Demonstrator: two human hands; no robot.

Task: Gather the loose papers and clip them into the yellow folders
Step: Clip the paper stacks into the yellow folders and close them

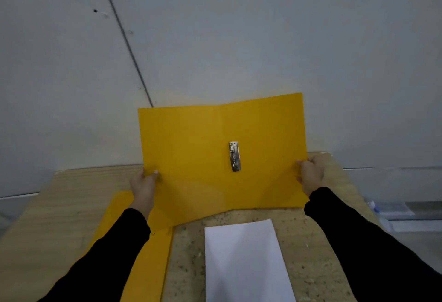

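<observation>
Holding an open yellow folder [203,158] spread between both hands, a person stands at a wooden counter [71,194] against a grey wall [239,26]. The left hand [143,184] pinches the folder's left edge, thumb on the inner face; the right hand [311,175] grips the right edge the same way. The folder is lifted and tilted toward the camera, its lower edge near the counter. A metal clip [234,156] sits just right of the centre fold, between the hands and nearer the right one, with nothing under it.

A white stack of papers [246,261] lies on the counter below and between the hands, nearer the person, apart from the folder. A second folder [143,254], closed, lies flat under the left forearm.

By the look of it the work is at an early stage: the papers appear squared into one pile, but none is clipped in. Laying the folder down, opening the clip and seating the sheets remain.

Count: two folders, one clip visible, one stack of papers; how many sheets cannot be told.
</observation>
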